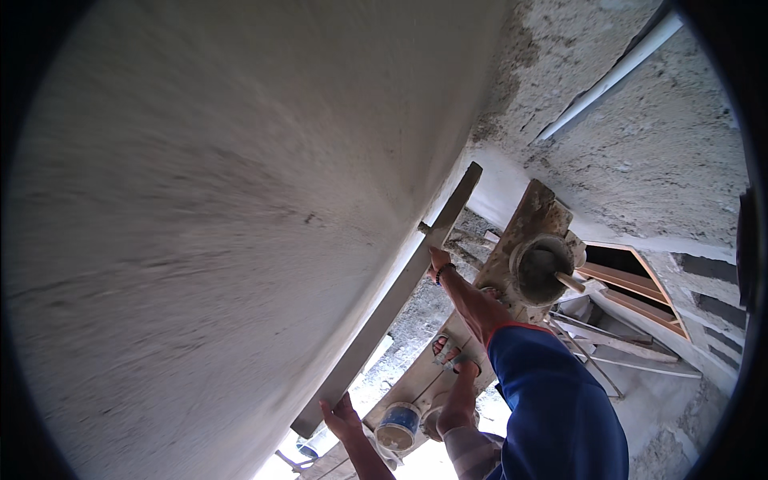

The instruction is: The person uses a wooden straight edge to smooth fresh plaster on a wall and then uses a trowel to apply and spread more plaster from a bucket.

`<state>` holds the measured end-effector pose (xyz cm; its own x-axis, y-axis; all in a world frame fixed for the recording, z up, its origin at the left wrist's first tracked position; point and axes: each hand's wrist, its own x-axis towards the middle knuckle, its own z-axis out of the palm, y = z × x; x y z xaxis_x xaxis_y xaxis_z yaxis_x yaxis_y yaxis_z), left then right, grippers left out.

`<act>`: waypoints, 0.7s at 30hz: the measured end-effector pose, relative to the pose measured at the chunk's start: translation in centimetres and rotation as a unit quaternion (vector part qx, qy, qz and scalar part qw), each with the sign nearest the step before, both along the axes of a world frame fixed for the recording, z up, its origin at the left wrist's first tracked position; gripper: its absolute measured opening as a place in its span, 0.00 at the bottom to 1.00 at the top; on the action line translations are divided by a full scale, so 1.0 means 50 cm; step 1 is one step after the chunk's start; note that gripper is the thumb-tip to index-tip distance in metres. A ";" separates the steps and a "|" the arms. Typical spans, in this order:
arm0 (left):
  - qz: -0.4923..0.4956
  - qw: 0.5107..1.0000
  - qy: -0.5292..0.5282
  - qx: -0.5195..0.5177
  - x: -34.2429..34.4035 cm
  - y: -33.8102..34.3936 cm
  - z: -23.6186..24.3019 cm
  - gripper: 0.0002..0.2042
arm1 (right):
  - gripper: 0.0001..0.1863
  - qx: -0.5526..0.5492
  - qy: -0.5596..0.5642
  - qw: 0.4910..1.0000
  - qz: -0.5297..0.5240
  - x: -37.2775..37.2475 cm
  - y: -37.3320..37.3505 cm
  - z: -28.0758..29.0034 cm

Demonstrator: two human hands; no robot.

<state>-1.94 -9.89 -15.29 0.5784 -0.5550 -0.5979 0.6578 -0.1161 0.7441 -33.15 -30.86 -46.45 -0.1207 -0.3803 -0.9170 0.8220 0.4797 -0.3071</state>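
Note:
A long, flat plasterer's straightedge (382,318) lies slantwise along the smooth, damp-looking plastered wall (200,248) on my left. Near its lower end my left hand (344,418) grips it, thumb toward the wall side. Farther up, past its middle, my right hand (438,260) is closed round its edge, a dark bead bracelet on the wrist. How tightly the straightedge meets the plaster cannot be made out. Just right of my right forearm stands a mortar bucket (522,286) with a wooden tool handle (570,282) sticking out.
My sandalled feet (446,350) stand on raised wooden planks (416,372). A blue-and-white bucket (400,416) is on them by my feet. A pale pipe (616,76) runs along rough wall at upper right. A framed opening (632,284) and leaning boards (624,344) lie to the right.

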 end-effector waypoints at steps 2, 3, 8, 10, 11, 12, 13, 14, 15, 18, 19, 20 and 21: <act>-0.027 0.999 0.004 -0.022 0.004 -0.016 -0.056 0.18 | 0.14 -0.011 0.031 0.999 -0.013 0.005 -0.017 -0.066; -0.029 0.999 0.004 -0.021 0.006 -0.026 -0.082 0.18 | 0.15 -0.011 0.006 1.000 -0.004 -0.005 -0.019 -0.096; -0.032 0.999 -0.016 -0.017 0.054 -0.027 -0.169 0.19 | 0.19 0.016 -0.055 0.998 -0.012 0.069 -0.031 -0.160; -0.033 0.999 -0.031 -0.022 0.061 -0.034 -0.184 0.19 | 0.19 0.014 -0.056 0.998 0.009 0.093 -0.039 -0.186; -0.035 0.998 -0.045 -0.025 0.065 -0.038 -0.186 0.19 | 0.19 0.014 -0.057 0.998 0.023 0.107 -0.040 -0.197; -0.031 0.998 -0.052 -0.027 0.072 -0.039 -0.188 0.19 | 0.20 0.012 -0.059 0.998 0.036 0.122 -0.040 -0.207; -0.027 0.997 -0.061 -0.023 0.079 -0.042 -0.187 0.19 | 0.20 0.007 -0.060 0.997 0.049 0.138 -0.045 -0.216; -0.032 0.998 -0.059 -0.020 0.073 -0.054 -0.192 0.18 | 0.22 -0.007 -0.060 0.997 0.040 0.122 -0.046 -0.246; -0.039 0.997 -0.055 -0.024 0.066 -0.065 -0.194 0.18 | 0.25 -0.022 -0.061 0.997 0.032 0.107 -0.050 -0.273; -0.042 0.998 -0.045 0.005 0.041 -0.087 -0.198 0.17 | 0.31 -0.055 -0.020 0.998 -0.003 0.083 -0.047 -0.313; -0.027 0.998 -0.055 0.009 0.038 -0.082 -0.187 0.17 | 0.31 -0.059 -0.011 0.998 0.010 0.089 -0.048 -0.299; -0.016 0.998 -0.063 0.012 0.037 -0.081 -0.177 0.17 | 0.32 -0.062 0.000 0.998 0.021 0.089 -0.050 -0.283; -0.018 0.998 -0.061 0.008 0.042 -0.080 -0.172 0.17 | 0.32 -0.050 0.003 0.999 0.000 0.089 -0.060 -0.265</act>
